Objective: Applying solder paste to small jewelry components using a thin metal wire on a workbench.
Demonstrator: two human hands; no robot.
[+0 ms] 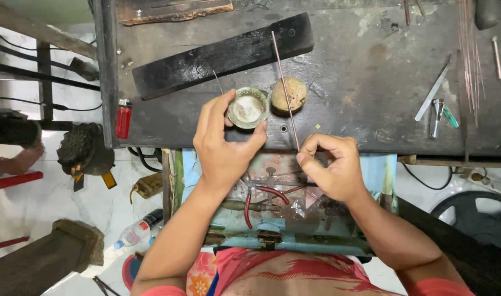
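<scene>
Down at the near edge of the dark, scarred worktop (360, 93), both hands are busy. The left hand (223, 142) curls around a small round metal dish (248, 108), thumb and fingers closed on its rim, and a short thin pin (218, 82) sticks up from behind the fingers; whether that hand also pinches the pin cannot be told. The right hand (332, 164) is closed in a pinch on the lower end of a long thin metal rod (285, 82), which slants up and away across the worktop, passing over a rounded, pitted tan block (294, 94) just beside the dish, with its far end lying over a long black slab (223, 55). Below the hands, an open pale blue drawer (294, 219) holds red-handled pliers (261, 200). A red lighter (123, 118) hangs at the left edge of the worktop, and tweezers (436, 115) and a bundle of thin coppery wires (470, 55) lie well off to the right.
</scene>
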